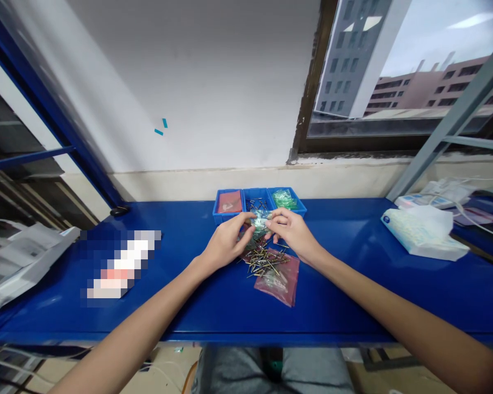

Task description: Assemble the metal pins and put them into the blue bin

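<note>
Between my two hands is a small clear, green-tinted plastic bag (pixel 259 223). My left hand (pixel 227 241) pinches its left side between thumb and fingers. On the opposite side, the fingertips of my right hand (pixel 291 229) are closed on the bag. Whether anything is inside it, I cannot tell. Just below my hands lies a loose pile of thin metal pieces (pixel 266 264), like screws or rivets. The pile partly covers a pink plastic bag (pixel 282 284) lying flat on the blue table (pixel 337 306).
Three joined blue bins stand behind my hands: pink bags in the left bin (pixel 229 201), metal pieces in the middle bin (pixel 258 203), green bags in the right bin (pixel 285 198). A tissue pack (pixel 425 232) lies at the right. White equipment (pixel 28 257) with cables stands at the left.
</note>
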`<state>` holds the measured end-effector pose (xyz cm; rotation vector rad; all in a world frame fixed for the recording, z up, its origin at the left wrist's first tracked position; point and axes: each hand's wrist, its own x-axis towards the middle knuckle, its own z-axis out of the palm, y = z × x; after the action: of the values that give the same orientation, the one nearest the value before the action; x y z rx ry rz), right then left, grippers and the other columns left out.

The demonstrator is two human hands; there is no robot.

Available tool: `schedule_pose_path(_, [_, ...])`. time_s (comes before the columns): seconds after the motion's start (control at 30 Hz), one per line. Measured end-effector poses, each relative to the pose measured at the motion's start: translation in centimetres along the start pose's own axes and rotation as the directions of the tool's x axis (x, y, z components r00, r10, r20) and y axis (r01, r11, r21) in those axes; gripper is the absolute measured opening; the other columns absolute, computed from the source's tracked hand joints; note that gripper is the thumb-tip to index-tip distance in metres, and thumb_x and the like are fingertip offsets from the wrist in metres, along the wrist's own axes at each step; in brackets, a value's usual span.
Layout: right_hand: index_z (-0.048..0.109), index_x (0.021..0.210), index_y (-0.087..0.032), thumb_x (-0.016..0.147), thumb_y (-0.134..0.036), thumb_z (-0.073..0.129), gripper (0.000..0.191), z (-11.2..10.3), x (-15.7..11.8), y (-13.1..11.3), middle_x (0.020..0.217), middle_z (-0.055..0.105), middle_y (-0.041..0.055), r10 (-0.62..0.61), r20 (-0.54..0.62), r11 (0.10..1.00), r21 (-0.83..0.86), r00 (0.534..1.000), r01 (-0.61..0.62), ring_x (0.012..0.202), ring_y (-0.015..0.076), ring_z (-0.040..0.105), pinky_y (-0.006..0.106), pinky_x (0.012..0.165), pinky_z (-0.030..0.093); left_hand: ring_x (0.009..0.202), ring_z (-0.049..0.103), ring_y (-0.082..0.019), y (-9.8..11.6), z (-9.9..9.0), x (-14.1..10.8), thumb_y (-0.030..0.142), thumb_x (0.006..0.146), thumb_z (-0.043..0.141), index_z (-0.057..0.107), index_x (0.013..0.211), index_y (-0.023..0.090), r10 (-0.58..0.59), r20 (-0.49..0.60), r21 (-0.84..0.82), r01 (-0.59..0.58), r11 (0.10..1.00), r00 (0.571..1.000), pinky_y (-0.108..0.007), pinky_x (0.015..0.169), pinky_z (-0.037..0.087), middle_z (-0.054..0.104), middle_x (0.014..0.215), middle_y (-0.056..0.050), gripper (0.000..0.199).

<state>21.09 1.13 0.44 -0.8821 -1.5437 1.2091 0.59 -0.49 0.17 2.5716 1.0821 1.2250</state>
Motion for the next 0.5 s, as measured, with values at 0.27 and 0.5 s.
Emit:
schedule_pose_path(0.27, [0.057, 0.087, -0.019, 0.082, -0.044, 0.071, 0.029, 0.16, -0.12, -0.24, 0.069, 0.062, -0.0009, 0.007, 0.039, 0.994, 0.109, 0.999, -0.011, 0.059, 0.0128, 0.063, 0.027, 0.055, 0.049, 0.086, 0.065, -0.017, -0.46, -0.02, -0.05, 0.036, 0.095, 0.061, 0.054, 0.125, 0.016, 0.033, -0.015, 0.037, -0.033, 0.999, 0.999, -0.033, 0.079, 0.056, 0.068, 0.102, -0.006, 0.037])
schedule_pose_path(0.5, [0.058, 0.088, -0.021, 0.081, -0.043, 0.073, 0.028, 0.21, -0.35, -0.46, 0.073, 0.058, -0.0024, -0.003, 0.070, 0.994, 0.105, 0.998, -0.004, 0.056, 0.0102, 0.056, 0.028, 0.056, 0.050, 0.085, 0.063, -0.017, -0.61, -0.14, 0.14, 0.038, 0.093, 0.063, 0.054, 0.125, 0.016, 0.079, -0.034, 0.044, -0.078, 0.996, 0.996, -0.034, 0.077, 0.056, 0.066, 0.099, -0.007, 0.040])
